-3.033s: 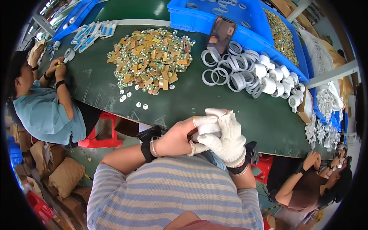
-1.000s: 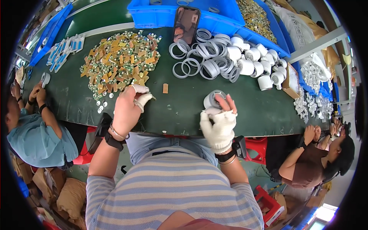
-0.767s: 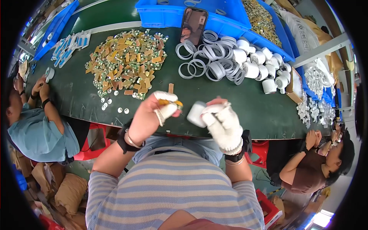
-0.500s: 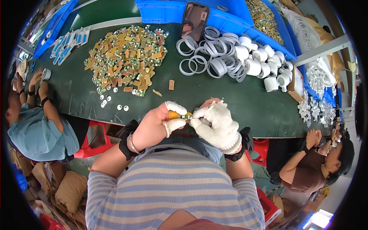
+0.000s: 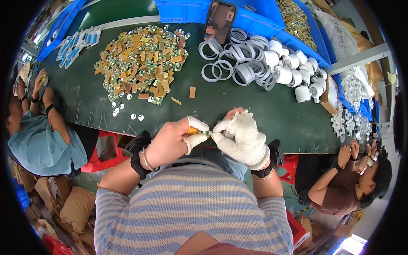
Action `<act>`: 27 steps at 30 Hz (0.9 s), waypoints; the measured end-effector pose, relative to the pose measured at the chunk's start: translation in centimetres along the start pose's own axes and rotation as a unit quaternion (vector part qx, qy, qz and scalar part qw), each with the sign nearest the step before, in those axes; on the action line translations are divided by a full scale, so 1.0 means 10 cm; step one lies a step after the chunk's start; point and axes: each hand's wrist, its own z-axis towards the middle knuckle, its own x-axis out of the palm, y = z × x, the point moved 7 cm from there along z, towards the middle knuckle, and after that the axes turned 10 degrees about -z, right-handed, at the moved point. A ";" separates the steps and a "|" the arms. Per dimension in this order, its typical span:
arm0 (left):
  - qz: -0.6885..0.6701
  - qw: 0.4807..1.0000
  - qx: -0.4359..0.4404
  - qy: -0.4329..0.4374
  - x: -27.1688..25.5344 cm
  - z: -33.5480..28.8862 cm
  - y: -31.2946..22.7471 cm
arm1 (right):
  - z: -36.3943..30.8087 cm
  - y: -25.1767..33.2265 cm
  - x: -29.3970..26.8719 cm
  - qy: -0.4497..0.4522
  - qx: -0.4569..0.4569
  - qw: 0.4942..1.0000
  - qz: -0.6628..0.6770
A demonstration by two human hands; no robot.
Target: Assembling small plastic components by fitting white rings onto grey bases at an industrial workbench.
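Observation:
My left hand [image 5: 172, 135], with white finger covers on thumb and forefinger, pinches a small circuit board [image 5: 193, 130] with an orange-yellow part. In a white knitted glove, my right hand [image 5: 242, 138] is closed at the board's other end; its fingertips hide what they grip. Both hands meet just over the table's near edge. Beyond them lie a single tan board piece [image 5: 192, 92] and a narrow yellowish one [image 5: 176, 101]. A large heap of circuit boards [image 5: 140, 59] covers the table to the far left, with several small white discs [image 5: 133, 116] in front of it.
Grey-white rings [image 5: 219, 70] and white cup-shaped housings [image 5: 282, 74] are piled at the far right. A phone [image 5: 220, 21] leans on a blue bin [image 5: 178, 12]. Blue-and-white strips [image 5: 78, 44] lie far left. One person [image 5: 42, 140] sits on the left, another [image 5: 340, 182] on the right.
My fingers have closed in over the board, so less of its green part shows. The view has shifted slightly. The left person's hand has moved.

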 end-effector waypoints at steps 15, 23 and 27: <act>0.002 1.000 0.001 -0.008 0.05 -0.03 0.09 | -0.09 -0.03 -0.04 -0.019 -0.049 0.998 -0.026; 0.034 0.999 0.028 -0.024 0.07 -0.07 -0.01 | -0.03 -0.09 0.04 -0.002 -0.053 0.998 0.018; 0.109 0.988 0.101 -0.044 0.05 -0.09 -0.06 | 0.02 -0.04 0.10 0.010 -0.070 0.998 -0.003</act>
